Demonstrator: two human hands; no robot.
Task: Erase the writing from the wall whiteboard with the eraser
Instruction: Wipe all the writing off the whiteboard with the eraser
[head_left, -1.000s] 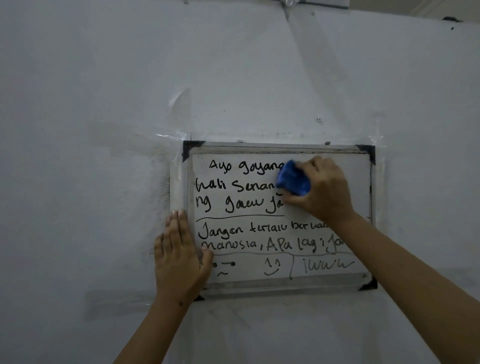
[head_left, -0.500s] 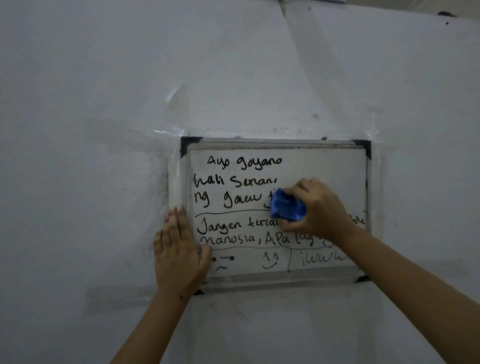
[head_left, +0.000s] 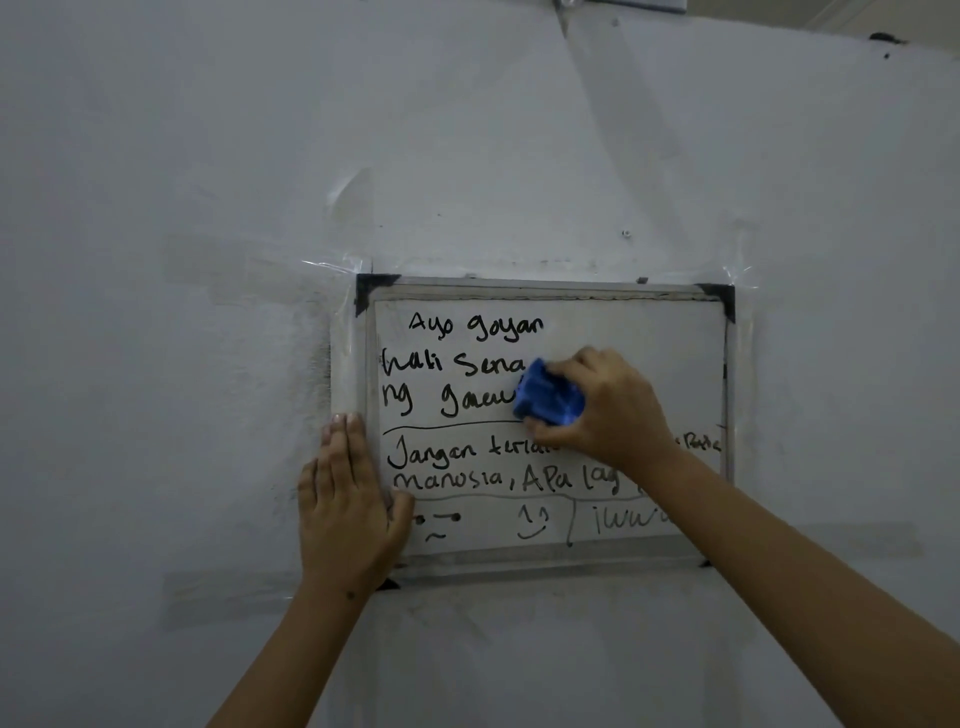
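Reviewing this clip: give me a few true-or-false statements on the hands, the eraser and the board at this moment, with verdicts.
1. The right hand holds a blue eraser against the whiteboard. True.
2. The left hand holds a marker. False: it lies flat and open at the board's lower left edge.
3. The board's upper right area is wiped clean. True.
4. All the writing is gone. False: lines remain on the left and along the bottom.
5. The eraser is red. False: it is blue.

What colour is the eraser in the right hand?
Blue: the eraser, seen in the head view, in the right hand.
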